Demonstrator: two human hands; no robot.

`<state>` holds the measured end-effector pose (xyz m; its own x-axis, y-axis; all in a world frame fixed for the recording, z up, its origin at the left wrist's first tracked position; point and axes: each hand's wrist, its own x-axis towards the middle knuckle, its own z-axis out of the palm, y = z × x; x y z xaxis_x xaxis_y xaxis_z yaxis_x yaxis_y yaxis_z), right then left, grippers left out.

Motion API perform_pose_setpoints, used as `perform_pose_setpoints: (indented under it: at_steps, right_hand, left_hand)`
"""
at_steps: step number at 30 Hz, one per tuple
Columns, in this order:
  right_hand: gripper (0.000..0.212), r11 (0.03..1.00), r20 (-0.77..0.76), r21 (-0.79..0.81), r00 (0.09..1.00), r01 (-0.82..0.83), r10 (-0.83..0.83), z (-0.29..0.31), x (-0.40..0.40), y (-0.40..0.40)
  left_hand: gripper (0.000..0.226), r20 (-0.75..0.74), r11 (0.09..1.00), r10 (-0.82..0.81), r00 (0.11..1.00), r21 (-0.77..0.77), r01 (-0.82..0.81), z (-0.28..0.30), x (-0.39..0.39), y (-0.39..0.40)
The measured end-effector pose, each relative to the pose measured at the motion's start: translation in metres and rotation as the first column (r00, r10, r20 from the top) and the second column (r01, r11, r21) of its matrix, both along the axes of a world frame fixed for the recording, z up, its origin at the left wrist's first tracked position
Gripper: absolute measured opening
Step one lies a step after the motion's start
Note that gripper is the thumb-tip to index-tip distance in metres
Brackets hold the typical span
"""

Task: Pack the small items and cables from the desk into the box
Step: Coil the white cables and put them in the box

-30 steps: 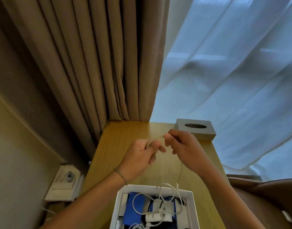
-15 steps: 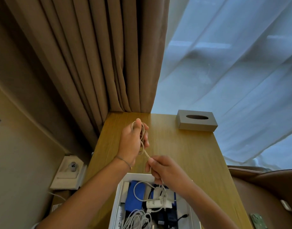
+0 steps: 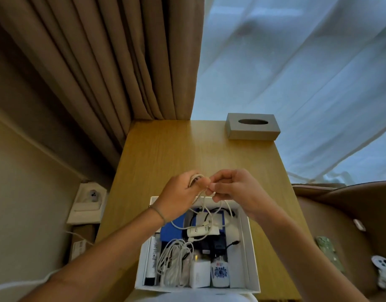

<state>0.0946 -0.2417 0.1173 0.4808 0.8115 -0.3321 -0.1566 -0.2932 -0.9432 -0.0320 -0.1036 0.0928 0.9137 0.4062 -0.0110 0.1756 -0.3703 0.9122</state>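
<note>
Mostly packed already, judging by the white box (image 3: 251, 247) at six o'clock on the bench (image 3: 172, 149), crowded with coiled cords, chargers and tubes. Coiling one last pale cable (image 3: 206, 205) above the box's twelve o'clock edge, left hand (image 3: 183, 192) fingers gripping the loops, right hand (image 3: 233, 188) fingers pinching the strand. Leaving only a grey tissue holder (image 3: 252, 126) at one o'clock, likely not for packing.

The far half of the desk (image 3: 183, 149) lies bare, open to a hand from either side; only the tissue box (image 3: 252, 127) sits at its back right corner. The curtain (image 3: 122, 62) hangs down at the back left edge. The box (image 3: 252, 253) is crowded along its near wall and middle; a bare strip shows along its right side.
</note>
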Motion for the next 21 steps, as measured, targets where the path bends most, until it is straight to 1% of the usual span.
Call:
perform_pose_setpoints:
  at_steps: [3,4,6,8,9,11,13,16,18,19,21]
  right_hand:
    - [0.005,0.999,-0.033,0.015,0.998,0.045,-0.045,-0.006,0.003,-0.006]
    - [0.006,0.998,-0.047,0.024,0.997,0.066,-0.065,-0.008,0.004,-0.007]
    - [0.007,0.996,-0.063,0.025,0.994,0.085,-0.084,-0.014,0.004,-0.008]
    - [0.009,0.995,-0.065,0.008,0.993,0.097,-0.096,-0.021,0.001,-0.009]
    - [0.009,0.994,-0.067,0.003,0.992,0.107,-0.107,-0.024,-0.001,-0.01]
    - [0.003,0.991,-0.072,-0.001,0.989,0.131,-0.131,-0.032,-0.007,-0.014]
    - [0.005,0.989,-0.077,-0.018,0.986,0.148,-0.149,-0.039,-0.014,-0.018]
    - [0.018,0.985,-0.098,-0.032,0.981,0.167,-0.169,-0.05,-0.029,-0.024]
    - [0.014,0.983,-0.107,-0.048,0.977,0.179,-0.183,-0.055,-0.04,-0.025]
    - [0.011,0.982,-0.087,-0.064,0.979,0.18,-0.185,-0.059,-0.046,-0.026]
    - [0.01,0.98,-0.058,-0.087,0.981,0.18,-0.185,-0.065,-0.055,-0.026]
  left_hand:
    - [0.062,-0.112,0.992,-0.114,0.987,-0.059,0.108,-0.013,-0.008,-0.006]
    - [0.057,-0.152,0.988,-0.145,0.978,-0.077,0.134,-0.017,-0.011,-0.008]
    - [0.038,-0.195,0.981,-0.183,0.964,-0.106,0.165,-0.024,-0.015,-0.013]
    - [0.029,-0.189,0.98,-0.176,0.966,-0.128,0.154,-0.028,-0.018,-0.017]
    - [0.03,-0.178,0.978,-0.166,0.97,-0.154,0.139,-0.028,-0.02,-0.019]
    - [0.032,-0.158,0.962,-0.145,0.977,-0.254,0.101,-0.029,-0.025,-0.022]
    - [0.033,-0.157,0.932,-0.113,0.981,-0.358,0.05,-0.031,-0.03,-0.027]
    - [0.037,-0.143,0.878,0.001,0.99,-0.474,-0.069,-0.036,-0.035,-0.039]
    - [0.037,-0.153,0.84,0.118,0.981,-0.511,-0.181,-0.043,-0.036,-0.051]
    - [0.036,-0.164,0.819,0.181,0.97,-0.521,-0.241,-0.047,-0.036,-0.057]
    - [0.038,-0.16,0.793,0.259,0.952,-0.527,-0.305,-0.056,-0.038,-0.068]
